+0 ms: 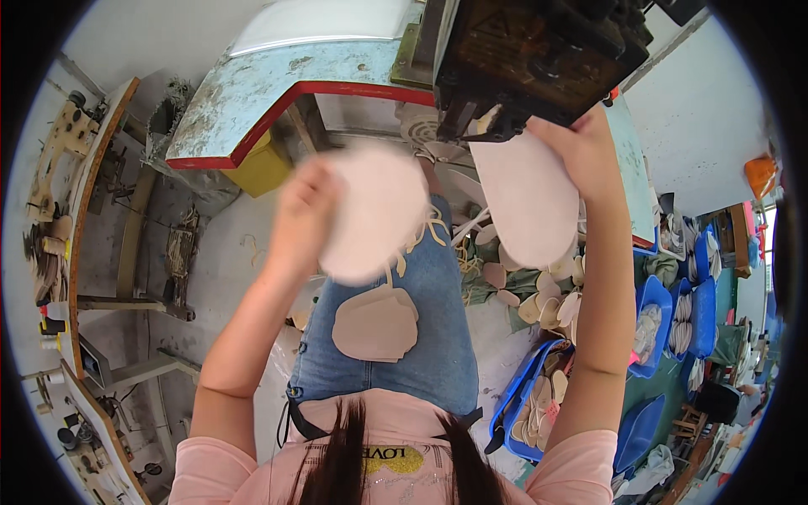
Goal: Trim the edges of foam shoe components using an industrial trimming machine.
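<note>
My left hand is closed on the edge of a pale, rounded sole-shaped piece, smeared by motion, held over my lap. At the right, my right hand grips the side of a longer pale insole-shaped piece. Its far end lies under the dark head of a machine, which hides some of my fingertips. On my jeans rests a small stack of beige oval pieces, touched by neither hand.
A worn light-blue table with a red edge stands ahead. Many cut pieces lie on the floor at the right, near a blue basket holding more. Farther right are more blue baskets. Wooden benches line the left.
</note>
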Demonstrator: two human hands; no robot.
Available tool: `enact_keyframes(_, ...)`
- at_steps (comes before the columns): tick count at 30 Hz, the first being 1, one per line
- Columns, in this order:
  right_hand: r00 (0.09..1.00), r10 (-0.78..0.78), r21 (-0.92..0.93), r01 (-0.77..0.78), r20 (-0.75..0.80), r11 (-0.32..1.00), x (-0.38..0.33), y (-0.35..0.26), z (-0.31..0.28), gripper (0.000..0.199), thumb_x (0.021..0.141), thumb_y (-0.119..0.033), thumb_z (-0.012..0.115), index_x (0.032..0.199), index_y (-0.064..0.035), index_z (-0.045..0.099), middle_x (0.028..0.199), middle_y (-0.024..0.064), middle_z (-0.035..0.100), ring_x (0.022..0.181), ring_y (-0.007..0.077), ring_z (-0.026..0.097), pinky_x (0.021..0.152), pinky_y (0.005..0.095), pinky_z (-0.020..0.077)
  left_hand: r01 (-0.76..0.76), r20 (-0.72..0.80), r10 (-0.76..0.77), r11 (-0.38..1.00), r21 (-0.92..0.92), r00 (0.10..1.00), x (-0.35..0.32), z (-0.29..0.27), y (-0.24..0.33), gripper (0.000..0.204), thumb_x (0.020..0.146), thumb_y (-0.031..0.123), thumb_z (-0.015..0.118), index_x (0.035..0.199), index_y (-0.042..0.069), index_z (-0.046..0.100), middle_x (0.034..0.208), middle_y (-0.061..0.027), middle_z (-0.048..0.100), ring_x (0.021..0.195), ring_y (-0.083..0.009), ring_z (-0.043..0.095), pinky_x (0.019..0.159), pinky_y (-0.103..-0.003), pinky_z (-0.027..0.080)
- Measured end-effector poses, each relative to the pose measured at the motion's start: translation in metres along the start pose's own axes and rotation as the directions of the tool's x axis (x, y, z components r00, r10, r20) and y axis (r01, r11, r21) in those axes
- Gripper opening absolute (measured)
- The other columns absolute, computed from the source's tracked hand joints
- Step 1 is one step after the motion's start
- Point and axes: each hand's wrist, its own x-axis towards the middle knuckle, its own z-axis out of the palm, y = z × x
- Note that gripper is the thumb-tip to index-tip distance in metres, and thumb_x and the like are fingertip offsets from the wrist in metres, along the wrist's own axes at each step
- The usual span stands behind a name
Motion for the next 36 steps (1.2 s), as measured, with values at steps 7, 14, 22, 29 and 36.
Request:
enact_keyframes(7,0.992,-0.061,-0.171,0.042,-0.108,0.984,-0.033,0.013,0.03,0.014,0.077,-0.011,0.059,0.078,-0.0012,0.049,0.067,-0.0006,0.052,0.058,0.0024,0.047,0.048,0.0157,0.0362,-0.563,0.564,0.101,0.324,0.76,0.819,-0.049,-0.034,-0.112,0.022,0.08,0.018,0.051,0.096,0.003,0.056,0.085,-0.0083,0.058,0.081,-0.0144,0.052,0.072,-0.029,0.04)
enact_keyframes(14,0.964,-0.161,-0.171,0.125,-0.212,0.977,-0.049,0.042,0.056,0.021,0.078,-0.02,0.058,0.073,-0.0035,0.045,0.058,-0.0019,0.043,0.054,0.0031,0.035,0.045,0.0191,0.0304,0.102,0.419,-0.071,0.994,-0.051,0.905,0.008,0.024,0.022,0.024,0.081,0.019,0.055,0.089,-0.003,0.059,0.079,-0.0037,0.06,0.069,-0.0073,0.052,0.062,-0.022,0.042)
enact_keyframes(22,0.833,0.211,-0.108,-0.181,0.511,0.978,-0.055,0.055,0.034,0.023,0.075,-0.013,0.06,0.092,0.0004,0.054,0.085,0.003,0.058,0.078,0.0081,0.052,0.07,0.0222,0.0411,0.11,0.451,-0.168,0.982,0.151,0.877,0.016,0.03,0.059,0.019,0.078,0.016,0.058,0.087,0.0,0.061,0.072,-0.0034,0.06,0.057,-0.0049,0.053,0.051,-0.019,0.044)
enact_keyframes(29,0.895,0.309,-0.047,-0.311,0.322,0.949,-0.054,0.059,-0.038,0.016,0.069,-0.012,0.065,0.078,-0.0031,0.055,0.073,-0.0006,0.057,0.065,0.006,0.052,0.059,0.0203,0.0416,0.206,0.387,-0.163,0.976,-0.073,0.908,0.0,0.036,0.047,0.021,0.078,0.015,0.059,0.091,-0.001,0.059,0.077,-0.0039,0.061,0.065,-0.0065,0.056,0.057,-0.021,0.046)
enact_keyframes(36,0.968,0.23,0.01,-0.232,0.103,0.973,-0.028,0.017,-0.034,0.018,0.071,-0.015,0.064,0.079,-0.0022,0.054,0.068,0.0022,0.057,0.055,0.006,0.052,0.051,0.018,0.0415,0.18,0.302,-0.131,0.974,-0.14,0.944,-0.011,0.033,0.035,0.015,0.079,0.013,0.058,0.089,0.002,0.057,0.079,-0.0025,0.06,0.07,-0.0061,0.055,0.062,-0.021,0.045)
